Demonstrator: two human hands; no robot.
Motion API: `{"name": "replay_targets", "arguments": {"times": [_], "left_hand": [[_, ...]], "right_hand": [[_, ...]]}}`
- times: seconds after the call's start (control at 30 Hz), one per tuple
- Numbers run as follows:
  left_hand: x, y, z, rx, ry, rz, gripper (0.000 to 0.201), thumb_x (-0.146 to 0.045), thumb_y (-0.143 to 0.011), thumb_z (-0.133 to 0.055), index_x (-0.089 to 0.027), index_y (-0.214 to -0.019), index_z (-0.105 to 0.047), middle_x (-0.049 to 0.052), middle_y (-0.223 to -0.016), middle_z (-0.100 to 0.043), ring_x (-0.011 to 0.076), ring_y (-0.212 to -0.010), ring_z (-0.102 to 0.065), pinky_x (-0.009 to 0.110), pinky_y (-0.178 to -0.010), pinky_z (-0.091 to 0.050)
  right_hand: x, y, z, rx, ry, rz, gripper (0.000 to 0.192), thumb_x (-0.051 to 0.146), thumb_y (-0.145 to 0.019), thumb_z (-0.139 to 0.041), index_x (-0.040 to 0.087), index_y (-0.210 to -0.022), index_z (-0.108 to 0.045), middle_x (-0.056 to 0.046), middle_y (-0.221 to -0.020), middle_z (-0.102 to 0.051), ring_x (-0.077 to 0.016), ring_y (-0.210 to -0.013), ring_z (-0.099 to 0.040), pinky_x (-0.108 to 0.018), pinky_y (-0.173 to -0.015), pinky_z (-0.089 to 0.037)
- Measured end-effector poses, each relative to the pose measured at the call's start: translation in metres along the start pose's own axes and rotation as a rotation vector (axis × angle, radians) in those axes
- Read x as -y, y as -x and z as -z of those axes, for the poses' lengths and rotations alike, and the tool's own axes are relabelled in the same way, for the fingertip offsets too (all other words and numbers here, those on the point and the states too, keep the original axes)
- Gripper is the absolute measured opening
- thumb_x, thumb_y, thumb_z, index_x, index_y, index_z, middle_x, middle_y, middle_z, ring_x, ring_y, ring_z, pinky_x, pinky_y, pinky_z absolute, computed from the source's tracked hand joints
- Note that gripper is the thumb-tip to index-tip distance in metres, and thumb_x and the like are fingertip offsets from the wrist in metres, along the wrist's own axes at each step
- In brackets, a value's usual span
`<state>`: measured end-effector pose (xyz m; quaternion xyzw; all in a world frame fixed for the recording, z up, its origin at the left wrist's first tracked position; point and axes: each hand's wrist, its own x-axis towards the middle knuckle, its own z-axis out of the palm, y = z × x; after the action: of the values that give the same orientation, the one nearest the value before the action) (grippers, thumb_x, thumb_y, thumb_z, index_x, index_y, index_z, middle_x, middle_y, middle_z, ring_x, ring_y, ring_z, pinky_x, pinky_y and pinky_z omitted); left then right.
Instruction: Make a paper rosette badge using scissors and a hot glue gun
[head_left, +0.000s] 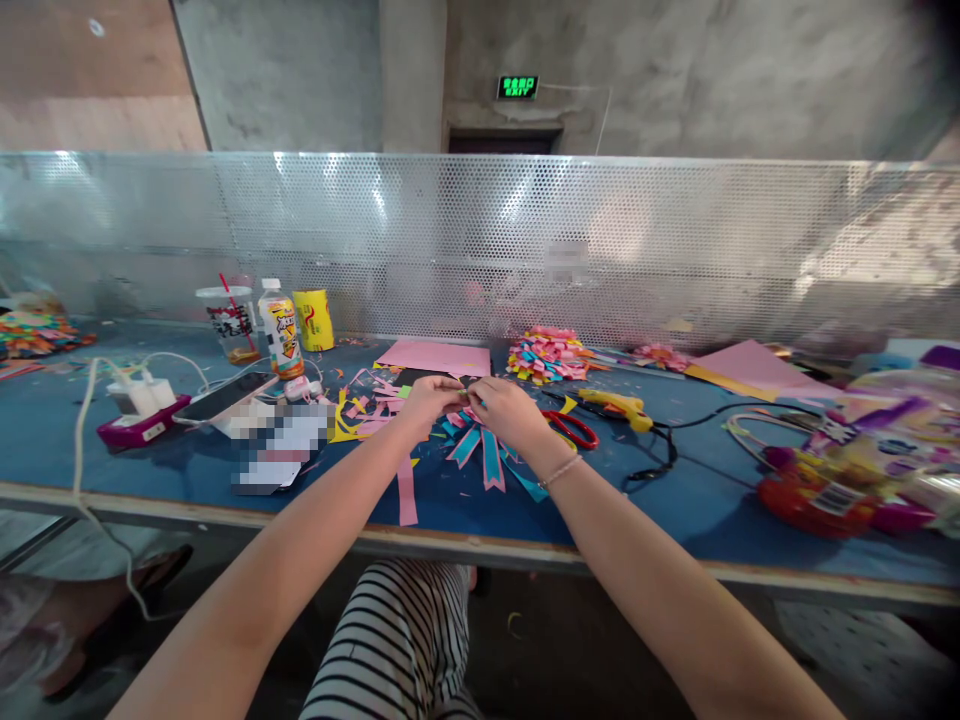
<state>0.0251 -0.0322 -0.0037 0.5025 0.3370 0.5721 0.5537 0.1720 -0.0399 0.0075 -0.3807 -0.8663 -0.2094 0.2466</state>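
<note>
My left hand and my right hand meet above the blue table, fingertips pinched close together. Whatever lies between them is small and mostly hidden by the fingers. Just below my right hand, pink and blue paper strips with notched ends fan out over the table. A plain pink paper strip lies under my left wrist. Red-handled scissors rest to the right of my right hand, beside a yellow glue gun. Behind the hands are a pink paper sheet and a heap of cut paper pieces.
At left stand a plastic cup, a drink bottle and a yellow can. Nearer are a phone and a purple power strip with cables. Packages crowd the right end. A perforated metal screen borders the back.
</note>
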Motion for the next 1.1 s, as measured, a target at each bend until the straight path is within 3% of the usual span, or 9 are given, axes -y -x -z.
{"name": "replay_targets", "arguments": {"times": [0.2,0.47,0.67,0.8,0.9,1.1], "left_hand": [[-0.001,0.0,0.0,-0.007,0.13,0.06,0.015,-0.006,-0.054,-0.066,-0.01,-0.067,-0.06,0.003,-0.059,-0.062,0.0113,-0.057,-0.061,0.026,-0.065,-0.048],[-0.002,-0.002,0.003,-0.056,0.245,0.059,0.016,-0.008,-0.054,-0.07,-0.011,-0.066,-0.06,0.001,-0.058,-0.062,0.0103,-0.055,-0.06,0.027,-0.067,-0.049],[0.0,-0.006,0.006,-0.054,0.266,-0.012,0.019,-0.011,-0.05,-0.073,-0.012,-0.063,-0.059,-0.001,-0.059,-0.061,0.0091,-0.058,-0.059,0.026,-0.069,-0.048],[-0.005,-0.005,0.006,-0.049,0.251,-0.071,0.019,-0.017,-0.054,-0.072,-0.013,-0.067,-0.06,0.0,-0.065,-0.062,0.0097,-0.063,-0.06,0.026,-0.073,-0.047],[-0.009,-0.004,0.006,-0.024,0.227,-0.126,0.021,-0.02,-0.055,-0.072,-0.013,-0.071,-0.06,0.001,-0.068,-0.063,0.0103,-0.067,-0.061,0.027,-0.077,-0.047],[-0.006,-0.005,0.006,0.015,0.165,-0.197,0.025,-0.022,-0.054,-0.073,-0.012,-0.074,-0.06,0.001,-0.07,-0.063,0.0116,-0.068,-0.061,0.029,-0.076,-0.047]], "right_hand": [[0.01,-0.001,0.008,0.125,0.232,0.017,0.013,0.012,-0.082,-0.046,0.012,-0.088,-0.058,-0.013,-0.086,-0.06,-0.0211,-0.082,-0.055,-0.028,-0.066,-0.04],[0.018,-0.001,0.009,0.082,0.183,-0.013,0.023,0.011,-0.083,-0.042,0.012,-0.102,-0.056,-0.014,-0.097,-0.058,-0.0219,-0.089,-0.054,-0.029,-0.074,-0.043],[0.02,-0.001,-0.001,-0.011,-0.05,-0.081,0.029,0.017,-0.084,-0.04,0.013,-0.109,-0.055,-0.015,-0.108,-0.053,-0.0233,-0.097,-0.051,-0.034,-0.077,-0.047],[0.017,-0.004,-0.003,-0.215,-0.369,-0.097,0.032,0.015,-0.079,-0.046,0.017,-0.109,-0.056,-0.011,-0.106,-0.053,-0.0214,-0.102,-0.051,-0.037,-0.087,-0.045],[0.014,-0.007,-0.004,-0.347,-0.573,-0.209,0.029,0.013,-0.077,-0.046,0.018,-0.104,-0.056,-0.01,-0.101,-0.054,-0.0193,-0.096,-0.054,-0.036,-0.081,-0.047],[0.009,-0.008,-0.011,-0.332,-0.747,-0.369,0.02,0.022,-0.078,-0.048,0.016,-0.096,-0.054,-0.009,-0.091,-0.059,-0.0173,-0.085,-0.058,-0.031,-0.071,-0.049]]}}
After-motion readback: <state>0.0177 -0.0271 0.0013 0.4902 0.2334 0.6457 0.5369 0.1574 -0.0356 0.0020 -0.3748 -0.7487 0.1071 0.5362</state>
